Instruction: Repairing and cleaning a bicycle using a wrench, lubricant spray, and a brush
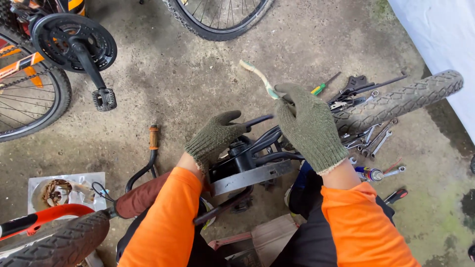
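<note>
Starting nearest the camera: orange sleeves (168, 222) and dark trousers, cut off at the bottom edge. Left hand (213, 138), in a green knit glove, curls over the black bike frame (257, 148) by the crank arm (250, 177); whether the fingers are fully clamped on it is hard to tell, as the fingertips are hidden behind the tubes. Right hand (308, 126), gloved the same, is closed around the handle of a toothbrush (257, 76), bristle end raised up and to the left over the frame. Knobby tyre (401, 101) lies behind the right hand, its near end hidden by the glove. Wrenches (376, 138) and a screwdriver (324, 85) are scattered on the concrete beside that tyre, partly overlapping and hard to count. Spray can (368, 174) is mostly hidden by the right wrist. Another tyre (54, 242) is cropped at lower left. Far left, an orange bicycle's chainring and pedal (104, 99); a wheel (217, 17) is cut off at the top.
</note>
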